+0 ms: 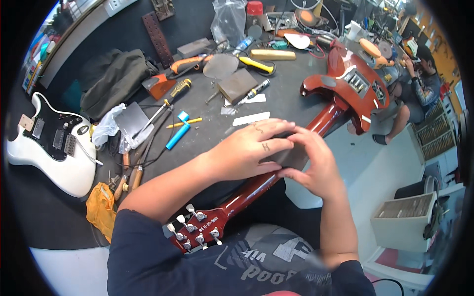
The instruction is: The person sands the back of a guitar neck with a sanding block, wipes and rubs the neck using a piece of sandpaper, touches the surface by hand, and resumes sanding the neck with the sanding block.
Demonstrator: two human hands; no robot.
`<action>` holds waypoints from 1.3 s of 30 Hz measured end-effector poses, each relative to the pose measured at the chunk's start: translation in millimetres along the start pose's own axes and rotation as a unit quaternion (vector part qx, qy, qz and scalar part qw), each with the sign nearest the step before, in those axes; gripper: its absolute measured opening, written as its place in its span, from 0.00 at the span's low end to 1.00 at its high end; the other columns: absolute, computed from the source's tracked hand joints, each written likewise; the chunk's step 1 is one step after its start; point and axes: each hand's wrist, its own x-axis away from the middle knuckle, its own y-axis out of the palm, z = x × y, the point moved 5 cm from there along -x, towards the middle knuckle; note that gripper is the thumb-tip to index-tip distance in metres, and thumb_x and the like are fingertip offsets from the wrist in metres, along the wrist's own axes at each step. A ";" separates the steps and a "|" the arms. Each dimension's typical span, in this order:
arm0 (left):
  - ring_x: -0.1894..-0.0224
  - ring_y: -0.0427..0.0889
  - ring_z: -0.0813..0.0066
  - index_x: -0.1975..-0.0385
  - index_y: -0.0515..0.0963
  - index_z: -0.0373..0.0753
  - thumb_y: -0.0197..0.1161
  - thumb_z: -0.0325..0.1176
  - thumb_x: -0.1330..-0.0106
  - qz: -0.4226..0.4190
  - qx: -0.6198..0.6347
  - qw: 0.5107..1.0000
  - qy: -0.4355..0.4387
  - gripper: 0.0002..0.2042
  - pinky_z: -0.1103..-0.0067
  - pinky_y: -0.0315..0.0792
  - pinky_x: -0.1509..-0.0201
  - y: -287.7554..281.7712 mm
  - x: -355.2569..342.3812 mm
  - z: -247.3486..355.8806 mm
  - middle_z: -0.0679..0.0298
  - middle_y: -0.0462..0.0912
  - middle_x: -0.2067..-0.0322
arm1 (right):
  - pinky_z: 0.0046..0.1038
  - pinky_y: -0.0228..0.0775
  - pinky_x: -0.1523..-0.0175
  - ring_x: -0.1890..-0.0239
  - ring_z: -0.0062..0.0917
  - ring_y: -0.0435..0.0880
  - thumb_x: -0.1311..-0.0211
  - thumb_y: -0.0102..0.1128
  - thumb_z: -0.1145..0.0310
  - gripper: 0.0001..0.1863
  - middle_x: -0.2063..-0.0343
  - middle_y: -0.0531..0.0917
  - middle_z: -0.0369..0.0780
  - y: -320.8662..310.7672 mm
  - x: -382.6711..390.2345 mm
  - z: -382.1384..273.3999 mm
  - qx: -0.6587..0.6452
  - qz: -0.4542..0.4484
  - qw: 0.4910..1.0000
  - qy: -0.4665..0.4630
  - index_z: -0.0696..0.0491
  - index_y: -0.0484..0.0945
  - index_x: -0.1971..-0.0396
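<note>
A glossy red electric guitar (pixel 345 91) lies back side up, its body at the table's right edge and its neck (pixel 254 190) running toward me. Its headstock (pixel 200 228), with several tuners, rests by my shirt. Above the middle of the neck, my left hand (pixel 254 150) and my right hand (pixel 316 163) curve together around a dark grey flat piece (pixel 291 154), fingertips meeting at its far edge. Its kind I cannot make out. Both hands are closed on it. Whether the piece touches the neck is hidden.
A white guitar body (pixel 54 145) lies at the left. Around the table are a screwdriver (pixel 170 102), a blue cylinder (pixel 177 135), a dark block (pixel 238 86), a yellow-handled tool (pixel 256 65) and an orange cloth (pixel 101 211). Another person (pixel 419 84) sits working at the far right.
</note>
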 end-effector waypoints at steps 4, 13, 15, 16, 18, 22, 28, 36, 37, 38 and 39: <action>0.28 0.80 0.48 0.36 0.81 0.38 0.77 0.32 0.38 0.073 0.064 0.995 -0.022 0.28 0.60 0.74 0.25 -22.8 -5.9 -7.4 0.49 0.75 0.24 | 0.42 0.76 0.30 0.35 0.42 0.84 0.51 0.85 0.69 0.34 0.37 0.85 0.48 -18.4 42.6 34.2 -0.019 0.141 0.989 0.051 0.54 0.77 0.43; 0.36 0.86 0.57 0.44 0.84 0.35 0.72 0.23 0.34 0.024 0.081 0.984 -0.157 0.18 0.65 0.79 0.31 13.3 20.4 -60.9 0.54 0.87 0.40 | 0.41 0.70 0.27 0.35 0.38 0.79 0.29 0.67 0.53 0.40 0.32 0.74 0.50 37.7 127.1 85.4 -0.128 0.287 0.940 0.129 0.60 0.60 0.27; 0.37 0.86 0.56 0.45 0.85 0.35 0.73 0.23 0.34 0.007 0.046 0.992 -0.121 0.18 0.65 0.80 0.32 17.5 17.7 -56.0 0.55 0.87 0.40 | 0.43 0.69 0.27 0.32 0.43 0.78 0.28 0.63 0.52 0.46 0.34 0.75 0.53 46.4 124.7 75.8 -0.057 0.250 0.963 0.080 0.61 0.54 0.21; 0.37 0.86 0.55 0.46 0.85 0.35 0.73 0.22 0.35 -0.013 0.037 0.992 -0.124 0.17 0.65 0.80 0.32 20.4 17.3 -55.8 0.56 0.87 0.41 | 0.43 0.71 0.28 0.34 0.46 0.79 0.27 0.62 0.49 0.47 0.36 0.76 0.55 48.9 122.0 70.4 -0.033 0.225 0.971 0.068 0.62 0.55 0.19; 0.38 0.86 0.54 0.47 0.85 0.36 0.73 0.22 0.35 -0.033 0.031 0.991 -0.128 0.16 0.65 0.80 0.32 23.3 17.6 -57.2 0.57 0.88 0.41 | 0.44 0.74 0.33 0.38 0.46 0.81 0.29 0.69 0.47 0.45 0.40 0.78 0.53 46.1 112.5 60.8 -0.010 0.207 0.975 0.082 0.57 0.63 0.22; 0.38 0.85 0.55 0.51 0.86 0.37 0.73 0.24 0.36 -0.051 0.041 0.988 -0.143 0.13 0.63 0.79 0.32 23.9 19.1 -59.6 0.57 0.88 0.42 | 0.44 0.76 0.36 0.41 0.45 0.81 0.32 0.78 0.46 0.45 0.42 0.76 0.51 46.0 94.9 57.8 0.046 0.231 0.971 0.051 0.54 0.67 0.24; 0.38 0.84 0.54 0.54 0.87 0.37 0.74 0.25 0.36 -0.062 0.027 0.990 -0.126 0.12 0.62 0.78 0.32 24.3 20.8 -60.4 0.57 0.88 0.42 | 0.44 0.76 0.37 0.40 0.46 0.78 0.29 0.77 0.48 0.41 0.37 0.70 0.54 69.7 104.0 54.9 0.086 0.248 0.964 0.037 0.52 0.67 0.27; 0.37 0.83 0.54 0.54 0.87 0.37 0.74 0.26 0.37 -0.073 0.019 0.988 -0.134 0.11 0.62 0.77 0.32 23.3 22.7 -58.9 0.59 0.87 0.41 | 0.45 0.72 0.34 0.38 0.47 0.74 0.27 0.75 0.50 0.40 0.37 0.68 0.54 78.9 101.4 54.7 0.069 0.259 0.963 0.039 0.51 0.64 0.27; 0.37 0.83 0.54 0.54 0.87 0.37 0.74 0.26 0.37 -0.071 0.019 0.988 -0.134 0.11 0.62 0.77 0.32 23.1 22.5 -58.2 0.59 0.87 0.41 | 0.45 0.71 0.34 0.38 0.47 0.74 0.27 0.76 0.50 0.40 0.37 0.68 0.54 78.8 101.8 57.0 0.067 0.272 0.959 0.044 0.51 0.64 0.27; 0.37 0.83 0.54 0.54 0.87 0.37 0.74 0.26 0.37 -0.072 0.026 0.988 -0.137 0.11 0.62 0.77 0.32 23.5 22.0 -57.2 0.59 0.87 0.41 | 0.45 0.71 0.34 0.38 0.47 0.74 0.27 0.76 0.50 0.40 0.37 0.68 0.54 78.8 102.9 55.4 0.067 0.271 0.959 0.044 0.51 0.64 0.27; 0.37 0.83 0.54 0.55 0.87 0.37 0.74 0.26 0.37 -0.073 0.033 0.987 -0.141 0.12 0.62 0.77 0.32 23.7 22.3 -57.5 0.59 0.87 0.41 | 0.46 0.71 0.33 0.38 0.47 0.74 0.27 0.76 0.51 0.40 0.37 0.68 0.54 79.8 103.5 51.0 0.066 0.262 0.962 0.043 0.51 0.63 0.27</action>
